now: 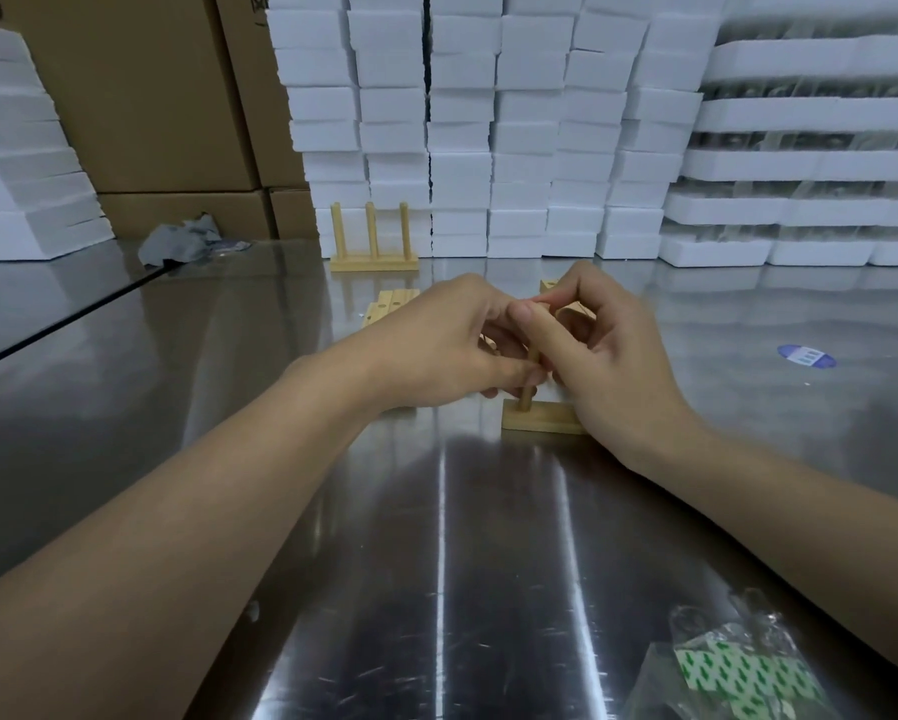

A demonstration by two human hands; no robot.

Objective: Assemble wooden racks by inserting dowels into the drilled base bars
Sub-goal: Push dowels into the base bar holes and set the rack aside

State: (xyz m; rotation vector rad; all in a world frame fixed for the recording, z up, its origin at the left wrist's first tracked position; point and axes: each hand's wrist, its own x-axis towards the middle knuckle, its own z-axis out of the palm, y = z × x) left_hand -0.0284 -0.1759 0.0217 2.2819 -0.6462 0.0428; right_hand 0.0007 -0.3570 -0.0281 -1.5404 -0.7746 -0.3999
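Nearest, bottom right: one clear plastic bag (727, 672) of green-and-white printed pads, lying on steel table (436, 537). Two bare forearms reaching in from the bottom corners, converging at centre.

Mid-table: one base bar (543, 419) lying flat, one dowel (527, 387) standing upright in its left end. Left hand (436, 345) palm down, fingers curled, fingertips pinching the dowel low on the shaft. Right hand (608, 350) closed round the dowel's upper part, thumb and index pressed together at the top, heel of hand resting on the table by the bar's right end. Both hands closed on the same dowel.

Behind the hands: spare drilled bars (387, 304), partly hidden, count unclear. One blue oval sticker (806, 356) on the table, well to the right.

Far edge: one finished rack (374, 241), three upright dowels in one base. One crumpled grey rag (187, 241) to its left.

Background: white foam blocks (488, 122) stacked in many columns, cardboard boxes (150, 96) at left. Table shiny, scratched, reflecting overhead light.
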